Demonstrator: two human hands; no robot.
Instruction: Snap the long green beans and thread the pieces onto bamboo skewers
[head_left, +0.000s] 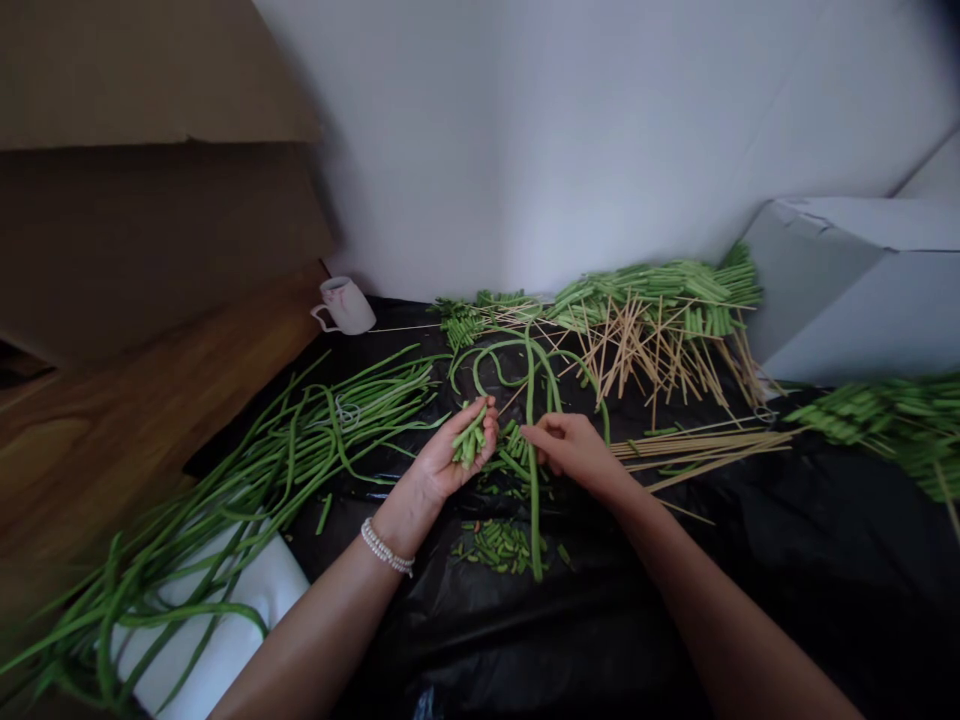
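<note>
While left grip (442, 466) clasps bean pieces (469, 444), I can't tell if right grip (576, 450) pinches

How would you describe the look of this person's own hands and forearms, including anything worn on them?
Both the left hand and right hand are ungloved. The left wrist wears a bracelet of small, round, whitish beads, seemingly in two rows. No bracelet or watch shows on the right wrist, and no sleeves show on either forearm.
</note>
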